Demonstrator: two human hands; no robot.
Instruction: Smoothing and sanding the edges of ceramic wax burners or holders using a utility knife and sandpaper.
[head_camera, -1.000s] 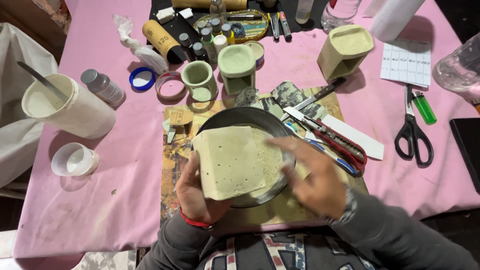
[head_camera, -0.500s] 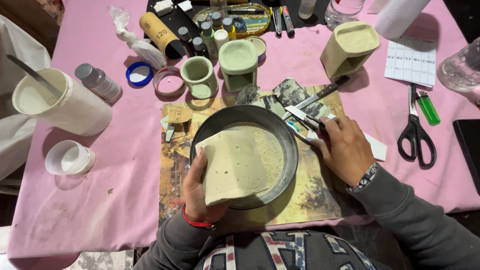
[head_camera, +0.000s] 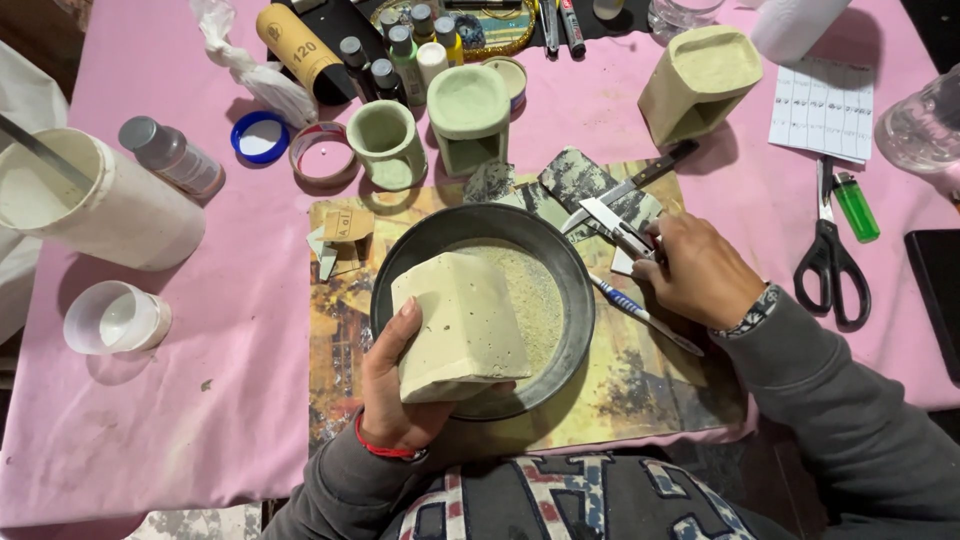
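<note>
While the left hand (head_camera: 395, 385) clamps one pale cast block (head_camera: 462, 325) from below, tilted over one dark round pan (head_camera: 480, 225) holding pale powder, the block could slip and chip on the rim, since only the fingers support it. Right of that grip, the right hand (head_camera: 700, 275) closes on one utility knife (head_camera: 612, 222), whose blade could nick the fingers. Beyond the pan: three pale cast holders, one pair of scissors (head_camera: 832, 262), one green lighter (head_camera: 856, 205).

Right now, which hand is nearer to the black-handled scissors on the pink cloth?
Right. The right hand rests beside the black-handled scissors, just to their left; the left hand grips a pale block across the dark round pan.
</note>
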